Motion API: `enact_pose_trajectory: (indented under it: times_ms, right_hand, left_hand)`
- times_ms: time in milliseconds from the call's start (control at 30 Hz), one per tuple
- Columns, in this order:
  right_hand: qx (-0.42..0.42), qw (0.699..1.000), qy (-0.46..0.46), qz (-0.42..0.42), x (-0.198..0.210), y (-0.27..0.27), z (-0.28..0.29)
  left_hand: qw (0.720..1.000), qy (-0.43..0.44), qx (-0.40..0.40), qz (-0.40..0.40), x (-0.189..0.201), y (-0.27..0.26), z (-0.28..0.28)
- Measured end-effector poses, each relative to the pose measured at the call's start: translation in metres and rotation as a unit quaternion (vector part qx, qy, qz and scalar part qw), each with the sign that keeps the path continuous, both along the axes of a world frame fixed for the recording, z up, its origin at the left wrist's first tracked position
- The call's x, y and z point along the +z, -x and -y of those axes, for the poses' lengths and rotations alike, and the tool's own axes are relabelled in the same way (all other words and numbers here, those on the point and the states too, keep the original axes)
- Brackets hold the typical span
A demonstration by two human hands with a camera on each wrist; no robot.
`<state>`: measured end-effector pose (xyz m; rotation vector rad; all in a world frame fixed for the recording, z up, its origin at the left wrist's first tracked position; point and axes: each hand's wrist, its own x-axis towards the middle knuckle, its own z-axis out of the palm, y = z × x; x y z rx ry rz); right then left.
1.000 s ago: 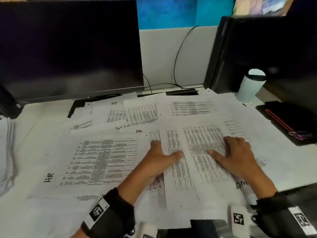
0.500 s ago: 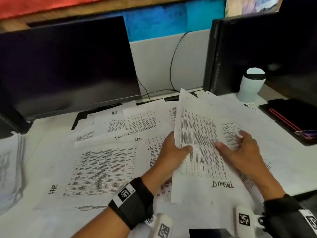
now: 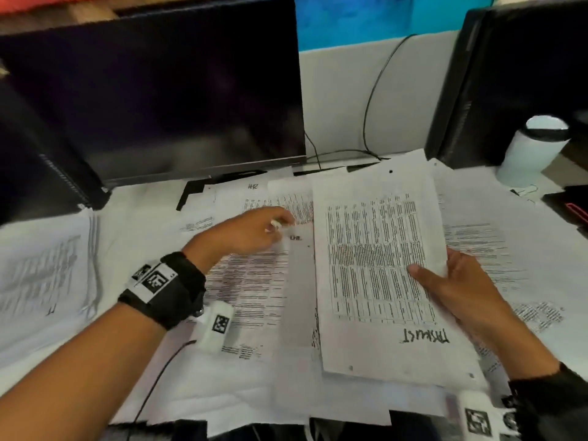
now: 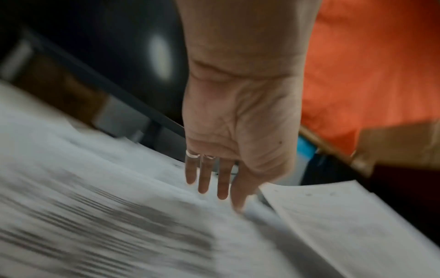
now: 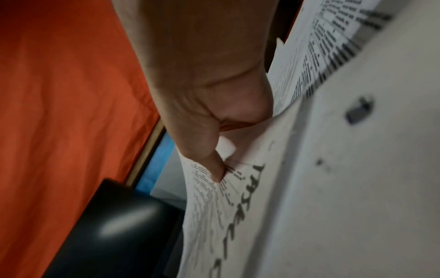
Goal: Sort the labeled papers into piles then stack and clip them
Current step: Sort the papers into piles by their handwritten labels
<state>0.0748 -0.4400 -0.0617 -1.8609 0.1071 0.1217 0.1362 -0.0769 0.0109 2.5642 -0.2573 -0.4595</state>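
My right hand [image 3: 445, 281] pinches a printed sheet [image 3: 375, 265] by its right edge, thumb on top, and holds it lifted above the desk; a handwritten label sits near its lower end. In the right wrist view the thumb [image 5: 212, 165] presses on that sheet [image 5: 309, 188]. My left hand [image 3: 251, 230] hovers with straight fingers over the papers marked HR [image 3: 254, 281] at the desk's middle, holding nothing. The left wrist view shows those fingers [image 4: 209, 178] stretched out just above the blurred sheets [image 4: 119, 206].
A dark monitor [image 3: 152, 90] stands at the back left and a black computer tower [image 3: 515, 74] at the back right. A white cup [image 3: 534, 151] sits by the tower, a black notebook [image 3: 572, 205] at the right edge. Another paper stack [image 3: 44, 281] lies far left.
My left hand has let go of the lifted sheet and moved left over the HR papers. The right hand alone now holds the sheet, which has swung toward me.
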Motion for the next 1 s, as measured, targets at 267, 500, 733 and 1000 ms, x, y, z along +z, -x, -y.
enact_pose_trajectory:
  times_ms: [267,500,733,1000]
  right_hand:
    - [-0.012,0.986,0.163,-0.020,-0.013,-0.009,-0.017]
    - [-0.004,0.980,0.197,-0.009,-0.013,-0.003,-0.015]
    - [-0.014,0.988,0.157,0.004,-0.009,0.003,-0.014]
    - [0.054,0.980,0.192,-0.025,-0.012,0.003,-0.031]
  left_hand:
    - [0.975,-0.176,-0.094,-0.097,-0.029,0.000,-0.072]
    - [0.980,-0.127,-0.107,-0.105,-0.036,0.009,-0.070]
    - [0.985,-0.069,-0.098,-0.122,-0.032,0.018,-0.075]
    - [0.991,0.082,-0.015,-0.100,0.030,0.017,-0.123]
